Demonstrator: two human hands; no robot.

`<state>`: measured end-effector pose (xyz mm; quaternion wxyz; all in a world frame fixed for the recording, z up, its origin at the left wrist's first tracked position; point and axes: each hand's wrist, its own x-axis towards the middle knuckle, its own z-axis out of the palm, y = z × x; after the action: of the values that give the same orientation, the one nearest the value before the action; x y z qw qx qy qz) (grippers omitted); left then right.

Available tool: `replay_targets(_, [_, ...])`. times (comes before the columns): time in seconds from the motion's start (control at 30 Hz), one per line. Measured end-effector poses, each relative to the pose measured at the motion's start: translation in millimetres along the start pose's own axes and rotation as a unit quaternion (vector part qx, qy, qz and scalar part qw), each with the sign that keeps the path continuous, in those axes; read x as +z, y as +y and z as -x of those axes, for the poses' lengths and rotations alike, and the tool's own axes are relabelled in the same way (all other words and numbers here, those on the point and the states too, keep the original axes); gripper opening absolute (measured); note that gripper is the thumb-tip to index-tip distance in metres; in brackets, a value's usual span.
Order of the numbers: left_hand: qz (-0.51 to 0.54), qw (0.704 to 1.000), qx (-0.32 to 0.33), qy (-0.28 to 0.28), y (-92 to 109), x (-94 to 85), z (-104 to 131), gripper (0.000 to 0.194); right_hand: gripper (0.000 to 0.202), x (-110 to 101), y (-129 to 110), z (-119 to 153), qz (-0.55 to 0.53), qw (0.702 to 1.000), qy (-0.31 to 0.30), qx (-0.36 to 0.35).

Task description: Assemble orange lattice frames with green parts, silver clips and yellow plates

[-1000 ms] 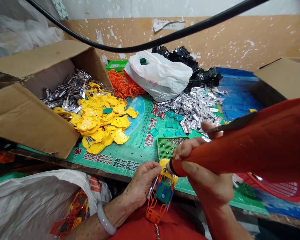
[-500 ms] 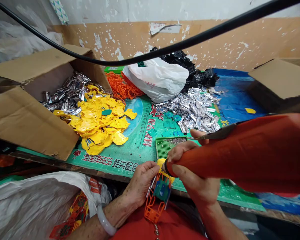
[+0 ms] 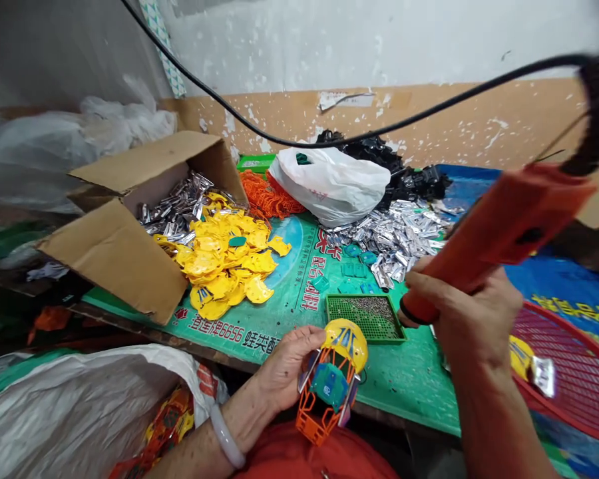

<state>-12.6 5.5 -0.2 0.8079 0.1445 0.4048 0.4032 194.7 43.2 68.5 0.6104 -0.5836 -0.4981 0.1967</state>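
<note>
My left hand (image 3: 292, 362) grips a plastic toy assembly (image 3: 329, 386) by its left side, above my lap. The assembly has an orange lattice frame, a teal plate in its middle, silver side strips and a rounded yellow cover (image 3: 346, 342) with blue markings at its far end. My right hand (image 3: 466, 309) is wrapped around a red-orange electric screwdriver (image 3: 484, 233). Its dark nose points down and left near a green mesh tray (image 3: 367, 339) of tiny screws, apart from the assembly. The screwdriver's bit is hard to make out.
Yellow covers (image 3: 224, 253) spill from a cardboard box (image 3: 124, 259) at left. Silver parts (image 3: 404, 233) lie behind the tray, beside a white bag (image 3: 332, 183). A red basket (image 3: 574, 372) stands at right; a sack (image 3: 94, 406) hangs at lower left. A black cable (image 3: 299, 143) spans above.
The screwdriver has lifted off the yellow cover and swung right, now tilted more upright. The toy assembly stays in my left hand, its cover now exposed. My view has shifted, showing the red basket.
</note>
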Motion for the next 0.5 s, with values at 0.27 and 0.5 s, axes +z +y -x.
replay_targets(0.27, [-0.029, 0.999, 0.037, -0.023, 2.7, 5.3, 11.3, 0.031, 0.063, -2.6, 6.2, 61.1, 0.059, 0.995, -0.037, -0.075])
replay_targets(0.5, [-0.068, 0.99, 0.031, -0.119, -1.2, 33.6, 33.2, 0.039, 0.022, -51.5, 21.9, 85.1, -0.361, 0.868, -0.139, 0.31])
